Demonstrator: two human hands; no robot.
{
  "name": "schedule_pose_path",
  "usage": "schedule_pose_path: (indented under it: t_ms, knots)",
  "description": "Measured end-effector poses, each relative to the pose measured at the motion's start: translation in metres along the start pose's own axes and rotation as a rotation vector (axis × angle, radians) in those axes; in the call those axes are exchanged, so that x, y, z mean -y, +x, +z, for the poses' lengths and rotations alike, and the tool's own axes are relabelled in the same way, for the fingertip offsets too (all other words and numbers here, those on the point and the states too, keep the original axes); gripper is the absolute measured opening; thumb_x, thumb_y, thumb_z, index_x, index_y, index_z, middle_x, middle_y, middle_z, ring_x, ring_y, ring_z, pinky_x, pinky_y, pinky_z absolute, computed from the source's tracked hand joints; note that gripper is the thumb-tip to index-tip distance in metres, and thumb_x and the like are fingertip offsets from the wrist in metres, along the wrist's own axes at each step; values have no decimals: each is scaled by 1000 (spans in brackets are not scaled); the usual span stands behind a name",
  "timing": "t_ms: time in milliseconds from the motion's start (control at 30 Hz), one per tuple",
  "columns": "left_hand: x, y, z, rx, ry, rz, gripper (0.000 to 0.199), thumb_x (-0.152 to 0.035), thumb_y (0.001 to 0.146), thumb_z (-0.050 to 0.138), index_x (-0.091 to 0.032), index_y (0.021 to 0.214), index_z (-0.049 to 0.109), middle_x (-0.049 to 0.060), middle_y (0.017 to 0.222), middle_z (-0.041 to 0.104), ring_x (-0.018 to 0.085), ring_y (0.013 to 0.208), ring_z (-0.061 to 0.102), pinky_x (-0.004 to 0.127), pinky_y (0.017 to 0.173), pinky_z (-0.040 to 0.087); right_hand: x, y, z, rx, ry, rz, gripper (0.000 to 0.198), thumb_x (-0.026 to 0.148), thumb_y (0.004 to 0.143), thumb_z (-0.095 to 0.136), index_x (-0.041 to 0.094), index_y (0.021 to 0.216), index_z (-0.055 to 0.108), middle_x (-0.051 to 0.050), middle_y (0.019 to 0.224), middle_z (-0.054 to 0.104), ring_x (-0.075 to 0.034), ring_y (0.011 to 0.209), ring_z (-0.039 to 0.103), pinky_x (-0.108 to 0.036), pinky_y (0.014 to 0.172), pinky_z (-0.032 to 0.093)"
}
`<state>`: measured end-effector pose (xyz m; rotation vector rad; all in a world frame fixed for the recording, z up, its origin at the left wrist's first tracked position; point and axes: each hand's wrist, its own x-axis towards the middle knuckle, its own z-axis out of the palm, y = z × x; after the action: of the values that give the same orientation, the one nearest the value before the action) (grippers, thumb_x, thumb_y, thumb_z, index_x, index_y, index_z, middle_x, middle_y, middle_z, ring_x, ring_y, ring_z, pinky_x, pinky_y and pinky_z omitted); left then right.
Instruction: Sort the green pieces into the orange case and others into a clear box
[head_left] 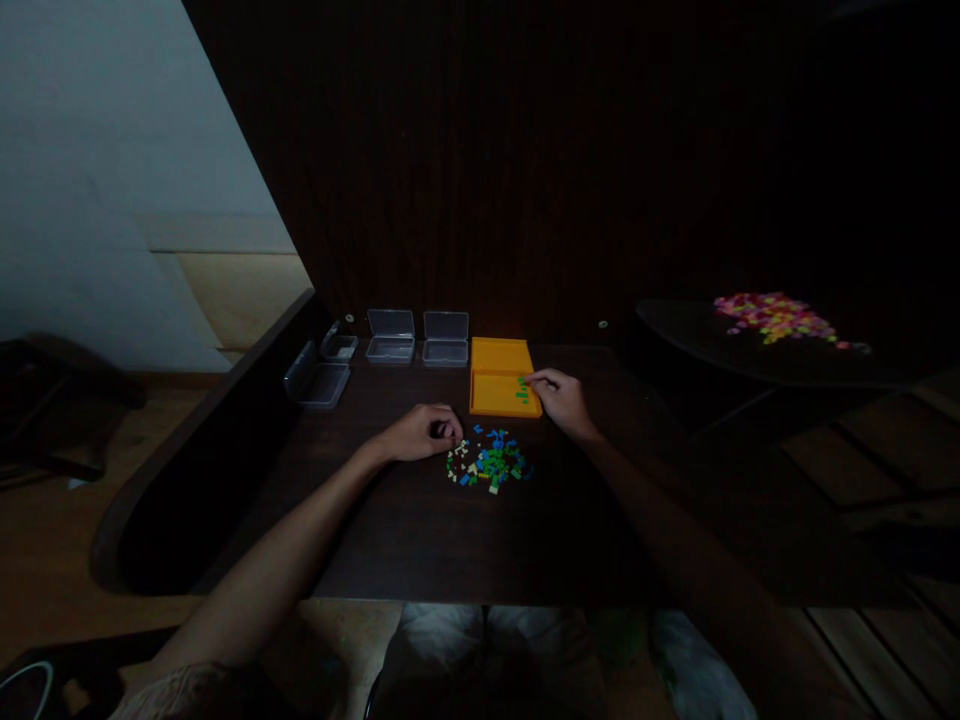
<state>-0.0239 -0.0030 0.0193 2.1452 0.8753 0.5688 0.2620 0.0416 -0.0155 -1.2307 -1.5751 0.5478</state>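
My right hand (564, 400) reaches over the right side of an open yellow box (491, 395), its fingers pinched together beside several green pieces (523, 391) in the box. Whether a piece is between those fingertips is too small to make out. On the table just left of a pile of small building bricks (495, 460) rests my left hand (426, 432), fingers curled and closed. What it holds, if anything, is hidden. Green, blue and cream bricks make up the pile, which lies in front of the yellow box.
Clear plastic boxes with raised lids stand along the back left, among them one box (446, 345) beside the yellow box and another box (326, 385) farther left. A heap of pink and yellow pieces (776, 318) lies on a dark surface at right. A dark panel (480, 170) rises behind the table.
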Motion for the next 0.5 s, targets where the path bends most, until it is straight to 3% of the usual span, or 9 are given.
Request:
schedule_pose_path:
  t_ms: [500]
  knots:
    - [-3,0,0,-9,-12,0,10,-18,76,63,-14,83,69,2,77,61,12,67,52,23,63,42,24,-18,-6,22,-143,-174,23,28,85,54,19,79,75,-2,65,57,-14,55,47,-28,52,38]
